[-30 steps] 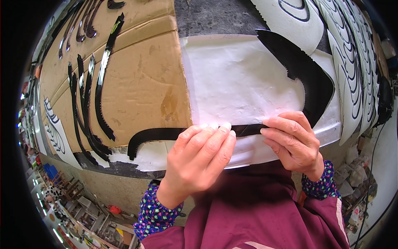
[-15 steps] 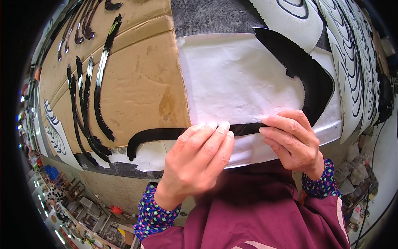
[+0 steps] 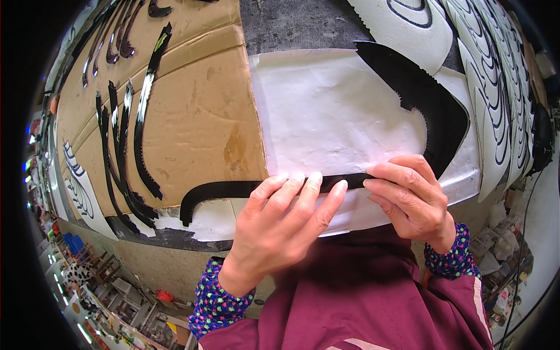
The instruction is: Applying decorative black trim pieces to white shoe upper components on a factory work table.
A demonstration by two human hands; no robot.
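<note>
Bench (image 3: 286,26): white sheet (image 3: 326,111) | black strip (image 3: 227,189): along near edge | left hand (image 3: 265,236): fingers now spread, rightmost digit shifted rightward, apparently widening contact | right hand (image 3: 411,198): fingertips on strip, grip indeterminate

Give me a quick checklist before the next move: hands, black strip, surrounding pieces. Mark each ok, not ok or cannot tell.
1. Left hand on the black strip: ok; its fingertips rest along it.
2. Right hand pinching the strip: cannot tell; fingertips are at it, but the grip's underside is hidden.
3. Strip and wide curved black piece joined: cannot tell; the right hand covers that stretch.
4. Wide piece wholly on the white sheet: not ok; its upper tip pokes past the sheet's top edge.
5. Loose black strips clear of both hands: ok; they lie left, on the cardboard.
</note>
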